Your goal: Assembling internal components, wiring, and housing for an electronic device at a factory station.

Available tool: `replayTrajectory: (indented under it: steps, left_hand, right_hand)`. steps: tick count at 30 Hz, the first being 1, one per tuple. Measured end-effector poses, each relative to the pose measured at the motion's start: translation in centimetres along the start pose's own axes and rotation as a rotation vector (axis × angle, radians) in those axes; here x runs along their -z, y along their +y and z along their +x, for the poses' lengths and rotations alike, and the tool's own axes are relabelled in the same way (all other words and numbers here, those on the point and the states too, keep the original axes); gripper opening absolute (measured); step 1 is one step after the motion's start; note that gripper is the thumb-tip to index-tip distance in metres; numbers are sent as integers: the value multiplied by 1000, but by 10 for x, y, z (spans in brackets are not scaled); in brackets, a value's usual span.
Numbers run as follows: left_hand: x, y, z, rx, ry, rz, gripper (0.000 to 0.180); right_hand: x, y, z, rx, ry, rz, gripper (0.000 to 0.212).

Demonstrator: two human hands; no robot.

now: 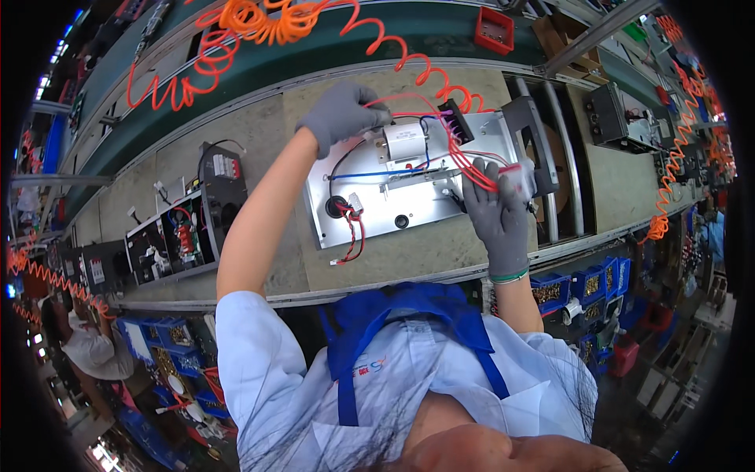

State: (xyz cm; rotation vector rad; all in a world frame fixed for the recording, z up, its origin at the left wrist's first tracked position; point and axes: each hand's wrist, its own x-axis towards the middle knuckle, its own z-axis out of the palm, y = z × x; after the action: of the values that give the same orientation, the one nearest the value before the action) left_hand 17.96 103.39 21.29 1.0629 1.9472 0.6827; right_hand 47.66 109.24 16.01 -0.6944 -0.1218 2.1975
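Observation:
Both my hands wear grey gloves. My left hand [344,119] is closed over the far left part of a silver metal panel [370,219], pinching the end of a red wire beside a white cylindrical capacitor [406,141]. At the panel's right side, my right hand [501,224] has its fingers curled round a bundle of red wires [460,155]. Those wires run up to a black terminal block [455,121]. A clear plastic bag [519,182] with a red edge lies against my right fingers. A blue wire [366,175] crosses the panel. Near its front left, a white connector [355,203] has red and black leads.
To the left stands an open black housing [174,236] with wiring inside. Metal rollers [562,157] and another dark unit [621,118] are at right. Orange coiled hoses [271,20] hang across the far side. Blue parts bins [550,291] sit below the bench edge; a red tray [494,31] is farther back.

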Motion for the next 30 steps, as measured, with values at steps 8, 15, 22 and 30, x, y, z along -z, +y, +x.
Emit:
replayTrajectory:
  steps: [8, 15, 22, 30]
  left_hand:
    - [-12, -5, -5, -112, -75, -543, 32]
    - [-16, -17, -8, -131, -168, -587, 30]
    - [6, -103, -61, -105, 278, -1534, 34]
    - [-39, -180, -158, 43, 856, -1413, 43]
  right_hand:
    - [-60, -40, -47, -523, -330, -952, 42]
    - [-132, 29, 49, 492, -970, -2178, 37]
    - [-139, 54, 107, 528, -1042, -2442, 26]
    - [-124, 76, 92, 364, -1029, -2687, 22]
